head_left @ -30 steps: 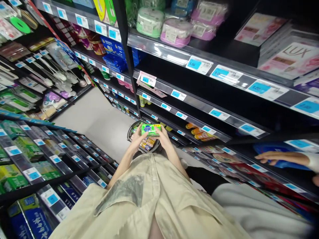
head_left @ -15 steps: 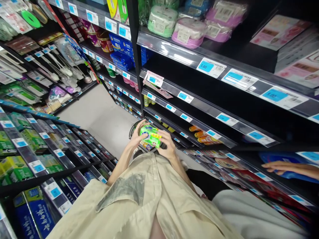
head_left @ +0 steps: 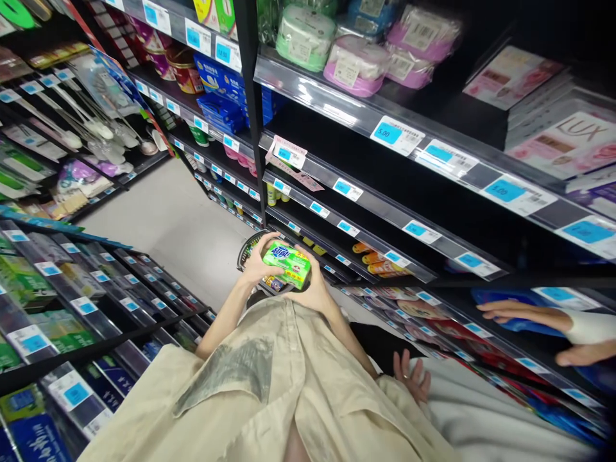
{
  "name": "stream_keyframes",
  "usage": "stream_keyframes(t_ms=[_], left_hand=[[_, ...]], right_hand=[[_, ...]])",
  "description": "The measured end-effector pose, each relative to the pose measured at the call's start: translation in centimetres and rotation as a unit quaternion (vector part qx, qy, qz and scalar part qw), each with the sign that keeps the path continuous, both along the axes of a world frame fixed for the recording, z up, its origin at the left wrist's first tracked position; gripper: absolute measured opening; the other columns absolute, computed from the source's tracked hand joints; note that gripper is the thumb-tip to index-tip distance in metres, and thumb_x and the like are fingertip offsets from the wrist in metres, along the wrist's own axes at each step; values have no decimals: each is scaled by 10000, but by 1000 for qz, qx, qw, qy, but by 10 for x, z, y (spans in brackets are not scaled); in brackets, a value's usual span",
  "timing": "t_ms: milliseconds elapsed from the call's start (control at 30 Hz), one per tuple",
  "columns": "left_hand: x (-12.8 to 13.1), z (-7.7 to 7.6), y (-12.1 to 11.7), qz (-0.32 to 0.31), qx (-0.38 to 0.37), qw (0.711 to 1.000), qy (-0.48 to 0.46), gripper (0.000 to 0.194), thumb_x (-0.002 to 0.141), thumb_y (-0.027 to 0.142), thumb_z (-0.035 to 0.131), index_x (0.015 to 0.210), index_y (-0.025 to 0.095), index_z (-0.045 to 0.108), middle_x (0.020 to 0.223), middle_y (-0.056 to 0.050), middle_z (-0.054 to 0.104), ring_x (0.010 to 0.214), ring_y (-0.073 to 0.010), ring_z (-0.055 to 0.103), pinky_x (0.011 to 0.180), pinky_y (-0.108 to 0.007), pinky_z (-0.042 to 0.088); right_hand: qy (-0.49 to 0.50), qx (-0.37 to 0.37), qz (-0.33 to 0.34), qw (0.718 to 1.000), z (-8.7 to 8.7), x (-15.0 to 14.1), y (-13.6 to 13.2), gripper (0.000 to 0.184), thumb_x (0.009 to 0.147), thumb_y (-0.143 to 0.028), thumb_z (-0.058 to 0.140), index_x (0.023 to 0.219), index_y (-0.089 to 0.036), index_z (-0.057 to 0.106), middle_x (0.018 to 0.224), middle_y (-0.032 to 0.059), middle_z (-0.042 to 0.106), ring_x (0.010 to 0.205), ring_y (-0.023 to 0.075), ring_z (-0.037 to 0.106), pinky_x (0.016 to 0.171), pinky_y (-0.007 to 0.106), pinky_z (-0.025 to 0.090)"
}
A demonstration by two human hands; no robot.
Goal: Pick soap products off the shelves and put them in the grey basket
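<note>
In front of my waist, my left hand [head_left: 260, 260] and my right hand [head_left: 315, 282] hold a bright green packet [head_left: 287, 263] between them, one at each end. It has blue lettering and yellow marks and looks like wrapped bar soap. My fingers curl around its sides, with the printed face showing upward. Directly beneath is a dark shopping basket [head_left: 242, 255], mostly hidden by my hands and the packet. Some small printed items [head_left: 273, 282] show in it, too covered to name.
Price-tagged shelves [head_left: 337, 115] with soap boxes [head_left: 563, 141] rise ahead and right; more shelving [head_left: 72, 301] lines my left. Grey floor [head_left: 178, 218] runs between. Close on my right, another person's hand [head_left: 524, 314] reaches to a blue item; other hands [head_left: 414, 378] show nearby.
My right hand has shifted around the packet's right end, and the packet has turned, showing more of its face. More of the nearby hands at right has come into view. The camera has shifted slightly.
</note>
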State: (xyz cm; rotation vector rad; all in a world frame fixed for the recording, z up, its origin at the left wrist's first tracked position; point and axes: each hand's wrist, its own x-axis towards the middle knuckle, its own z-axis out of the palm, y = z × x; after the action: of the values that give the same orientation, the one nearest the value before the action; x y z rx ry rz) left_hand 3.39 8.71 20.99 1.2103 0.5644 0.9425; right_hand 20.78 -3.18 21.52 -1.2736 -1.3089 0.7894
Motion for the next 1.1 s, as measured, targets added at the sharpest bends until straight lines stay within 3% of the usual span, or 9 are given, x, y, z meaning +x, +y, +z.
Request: stream_keyframes(t_ms=[67, 233, 333, 400, 533, 767, 833, 933, 1100], left_hand=[[7, -2, -4, 20, -9, 1000, 21, 1045, 482, 486, 1066, 1377, 219, 598, 1186, -100, 755, 1110, -296, 731, 950, -378, 602], [26, -15, -16, 60, -43, 997, 34, 905, 565, 402, 1052, 1341, 207, 628, 1269, -127, 750, 1222, -310, 703, 1081, -426, 565], [31, -31, -17, 62, -94, 994, 3, 774, 747, 451, 955, 1399, 234, 600, 1435, -152, 683, 1340, -315, 650, 1157, -469, 524], [35, -42, -8, 87, -111, 990, -15, 620, 887, 478, 838, 1420, 266, 602, 1536, -136, 617, 1422, -308, 592, 1208, -495, 484], [63, -64, 40, 122, -100, 983, -90, 493, 984, 440, 739, 1435, 297, 604, 1539, -98, 611, 1401, -303, 610, 1196, -533, 502], [175, -96, 166, 173, -38, 962, -209, 563, 985, 463, 714, 1475, 250, 539, 1505, -106, 600, 1187, -266, 724, 957, -471, 629], [190, -93, 184, 153, -58, 968, -189, 538, 974, 444, 730, 1437, 228, 561, 1410, -99, 667, 1130, -229, 734, 948, -416, 621], [190, -76, 187, 56, -102, 977, -178, 449, 912, 402, 812, 1258, 167, 649, 1101, -76, 771, 985, -184, 740, 921, -343, 605], [171, -39, 164, -74, -165, 927, -328, 306, 945, 397, 759, 1071, 139, 654, 966, -69, 747, 832, -151, 745, 708, -254, 617]], right_hand=[[77, -65, 1, 995, 2, 3, 6, 1070, 613, -532, 995, 1499, -288, 447, 1452, 138, 608, 1311, 329, 652, 1106, 522, 582], [81, -139, 8, 987, -4, 32, 28, 831, 597, -502, 996, 1283, -257, 595, 1268, 86, 678, 1063, 255, 713, 923, 394, 640], [48, -174, 26, 983, -13, 58, 46, 752, 566, -485, 1006, 1178, -245, 641, 1137, 61, 719, 984, 247, 717, 873, 381, 641], [27, -187, -4, 982, -21, 77, 59, 741, 569, -482, 1000, 1177, -241, 651, 1112, 58, 727, 955, 246, 719, 856, 383, 641], [-23, -180, -122, 976, -37, 119, 87, 738, 617, -492, 958, 1231, -239, 636, 1127, 61, 721, 955, 251, 716, 862, 401, 636], [-97, -122, -227, 961, -49, 163, 114, 707, 637, -451, 927, 1237, -228, 626, 1110, 42, 691, 923, 222, 709, 846, 363, 613], [-110, -108, -244, 958, -49, 170, 117, 714, 620, -458, 926, 1228, -224, 635, 1099, 35, 692, 925, 216, 709, 856, 361, 608], [-96, -81, -267, 955, -48, 179, 126, 723, 570, -424, 947, 1203, -218, 664, 1077, 21, 709, 919, 195, 710, 892, 363, 603], [-59, -49, -252, 965, -43, 188, 163, 646, 622, -458, 943, 1163, -198, 705, 1082, 39, 736, 997, 231, 724, 959, 429, 603]])
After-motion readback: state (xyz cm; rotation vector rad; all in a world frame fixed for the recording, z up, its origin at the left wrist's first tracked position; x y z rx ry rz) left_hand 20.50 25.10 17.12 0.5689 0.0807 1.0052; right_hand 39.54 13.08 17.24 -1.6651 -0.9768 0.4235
